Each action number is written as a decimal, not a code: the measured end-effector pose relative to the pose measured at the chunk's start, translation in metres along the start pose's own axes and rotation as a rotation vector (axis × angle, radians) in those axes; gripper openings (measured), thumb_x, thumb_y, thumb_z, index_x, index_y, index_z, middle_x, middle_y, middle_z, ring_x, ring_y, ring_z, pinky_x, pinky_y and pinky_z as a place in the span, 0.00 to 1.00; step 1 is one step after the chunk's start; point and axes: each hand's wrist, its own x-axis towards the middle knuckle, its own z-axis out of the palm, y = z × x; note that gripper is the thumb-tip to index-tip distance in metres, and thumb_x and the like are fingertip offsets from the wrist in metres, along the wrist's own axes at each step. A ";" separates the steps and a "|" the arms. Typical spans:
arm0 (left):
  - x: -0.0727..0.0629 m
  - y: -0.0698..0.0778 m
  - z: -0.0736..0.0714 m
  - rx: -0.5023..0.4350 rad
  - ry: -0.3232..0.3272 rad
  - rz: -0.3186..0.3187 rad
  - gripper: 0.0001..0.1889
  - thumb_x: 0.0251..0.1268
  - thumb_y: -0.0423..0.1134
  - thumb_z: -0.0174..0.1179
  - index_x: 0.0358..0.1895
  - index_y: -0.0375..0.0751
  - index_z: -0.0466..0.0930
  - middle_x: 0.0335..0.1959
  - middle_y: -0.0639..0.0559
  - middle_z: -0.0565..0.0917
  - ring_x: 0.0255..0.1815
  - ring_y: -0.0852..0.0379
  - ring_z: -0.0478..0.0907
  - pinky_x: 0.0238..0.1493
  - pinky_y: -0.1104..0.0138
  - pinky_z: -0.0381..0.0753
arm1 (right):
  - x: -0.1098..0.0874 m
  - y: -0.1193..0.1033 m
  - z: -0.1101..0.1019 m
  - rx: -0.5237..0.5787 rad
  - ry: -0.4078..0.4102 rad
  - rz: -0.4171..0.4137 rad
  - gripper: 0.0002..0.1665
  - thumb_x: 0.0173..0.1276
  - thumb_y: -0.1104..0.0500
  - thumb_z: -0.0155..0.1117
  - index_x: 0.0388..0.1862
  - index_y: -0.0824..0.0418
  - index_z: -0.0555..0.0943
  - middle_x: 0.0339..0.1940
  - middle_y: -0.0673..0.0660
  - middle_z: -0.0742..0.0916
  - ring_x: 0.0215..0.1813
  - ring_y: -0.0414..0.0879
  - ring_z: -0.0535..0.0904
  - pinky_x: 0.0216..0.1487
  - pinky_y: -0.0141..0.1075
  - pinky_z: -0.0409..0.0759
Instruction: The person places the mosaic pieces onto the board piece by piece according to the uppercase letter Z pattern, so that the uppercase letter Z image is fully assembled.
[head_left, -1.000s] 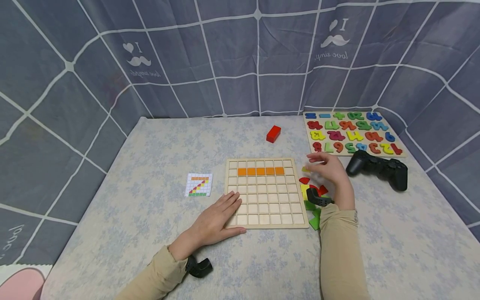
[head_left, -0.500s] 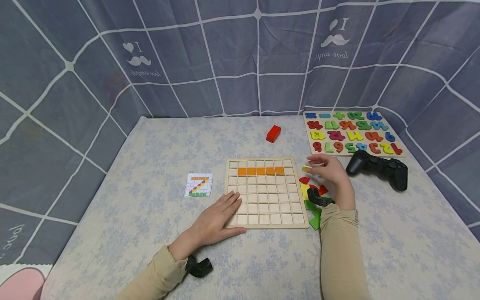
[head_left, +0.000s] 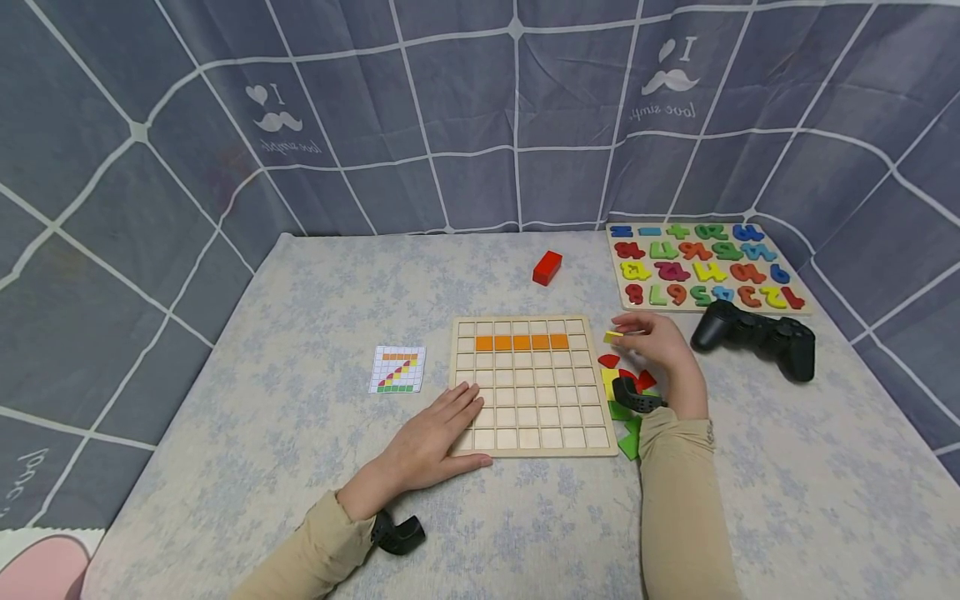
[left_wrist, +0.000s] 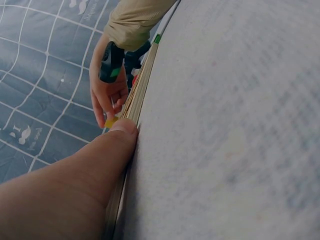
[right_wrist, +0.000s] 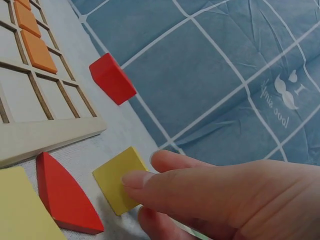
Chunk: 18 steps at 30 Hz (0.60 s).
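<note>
In the head view, a wooden grid board [head_left: 528, 408] has a row of several orange square tiles [head_left: 522, 343] in its second row from the back. My left hand [head_left: 431, 437] rests on the board's left front part with fingers extended, its thumb along the front edge. Beyond the board's right edge, my right hand [head_left: 656, 342] pinches a yellow square tile [right_wrist: 117, 182] between thumb and fingers. Close to that tile lies a red curved-sided piece [right_wrist: 65, 197]. Another yellow tile [right_wrist: 25, 207] sits beside the board, and several green pieces [head_left: 628, 446] lie partly under the right wrist.
A small printed pattern card [head_left: 397, 370] lies left of the board. Behind the board stands a red block [head_left: 547, 268]. A number puzzle board [head_left: 701, 267] is at the back right, with a black game controller [head_left: 753, 340] in front of it. A grid-patterned curtain [head_left: 465, 117] encloses the table.
The yellow tile at my right fingertips shows more than a second ago. My right hand has shifted very slightly toward me; the left hand has stayed still.
</note>
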 end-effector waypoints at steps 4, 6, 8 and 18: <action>0.000 0.000 0.000 0.001 0.002 0.003 0.42 0.64 0.65 0.50 0.71 0.37 0.57 0.73 0.45 0.55 0.74 0.52 0.46 0.74 0.65 0.47 | 0.000 0.000 0.002 0.011 0.011 0.014 0.24 0.67 0.58 0.61 0.60 0.65 0.74 0.55 0.65 0.76 0.50 0.55 0.69 0.40 0.35 0.73; 0.000 0.000 0.000 0.000 0.003 0.004 0.42 0.64 0.65 0.50 0.71 0.36 0.57 0.73 0.45 0.55 0.74 0.52 0.46 0.74 0.65 0.47 | 0.001 0.001 0.002 0.008 0.019 0.016 0.23 0.67 0.58 0.61 0.59 0.64 0.75 0.53 0.65 0.76 0.48 0.55 0.69 0.39 0.34 0.73; 0.000 0.000 0.000 -0.001 0.004 0.004 0.42 0.64 0.64 0.50 0.71 0.36 0.58 0.73 0.45 0.55 0.74 0.52 0.46 0.74 0.65 0.47 | 0.001 0.002 0.002 -0.004 0.031 0.015 0.21 0.68 0.57 0.60 0.57 0.64 0.76 0.50 0.64 0.77 0.46 0.54 0.70 0.36 0.33 0.71; 0.000 0.001 -0.001 0.000 -0.001 -0.001 0.42 0.64 0.65 0.50 0.71 0.36 0.58 0.73 0.45 0.55 0.74 0.52 0.46 0.74 0.65 0.47 | 0.001 -0.011 0.008 0.058 -0.030 0.016 0.20 0.69 0.53 0.58 0.56 0.63 0.78 0.54 0.62 0.78 0.49 0.53 0.71 0.42 0.37 0.73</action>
